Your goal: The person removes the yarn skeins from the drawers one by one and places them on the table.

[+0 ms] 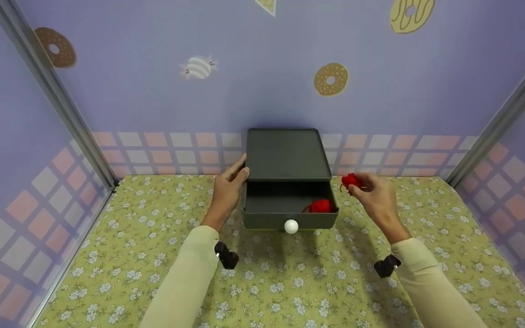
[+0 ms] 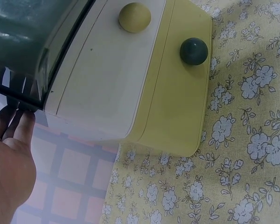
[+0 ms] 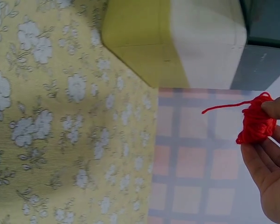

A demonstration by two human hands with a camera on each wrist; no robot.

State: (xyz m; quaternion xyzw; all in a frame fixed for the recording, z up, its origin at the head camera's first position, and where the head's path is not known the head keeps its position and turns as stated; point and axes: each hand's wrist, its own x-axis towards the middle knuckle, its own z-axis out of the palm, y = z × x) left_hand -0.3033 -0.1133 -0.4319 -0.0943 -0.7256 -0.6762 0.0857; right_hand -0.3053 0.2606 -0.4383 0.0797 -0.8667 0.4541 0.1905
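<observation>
Pinching a small red yarn bundle [image 1: 350, 181] between the thumb and fingers of your right hand [image 1: 376, 193], you hold it just beside the right side of a dark drawer unit [image 1: 287, 152], above the desk [image 1: 103, 269]. Your right wrist view shows a loose strand [image 3: 226, 107] trailing from the bundle. Your left hand [image 1: 228, 193] rests against the unit's left side, its fingers extended along the dark wall and its thumb by the front left corner of the top. In front of you, the dark top drawer [image 1: 267, 221] stands pulled out, its white knob [image 1: 291, 226] facing you, and a second red bundle [image 1: 321, 206] lies inside it at the front right corner. Beneath the dark tier, as your left wrist view shows, sit a white tier [image 2: 102, 70] with a yellow knob [image 2: 135, 17] and, lowest, a yellow tier [image 2: 177, 102] with a dark knob [image 2: 194, 51], standing on the yellow, flower-patterned surface. Cream sleeves [image 1: 185, 278] cover both your forearms, with a small black device [image 1: 227, 256] at your left wrist and a matching black device [image 1: 386, 266] at your right. Behind the unit rises a lilac wall [image 1: 267, 100], printed with a sprinkled doughnut [image 1: 321, 82] and a striped sweet [image 1: 198, 68] above a band of pink and white squares
</observation>
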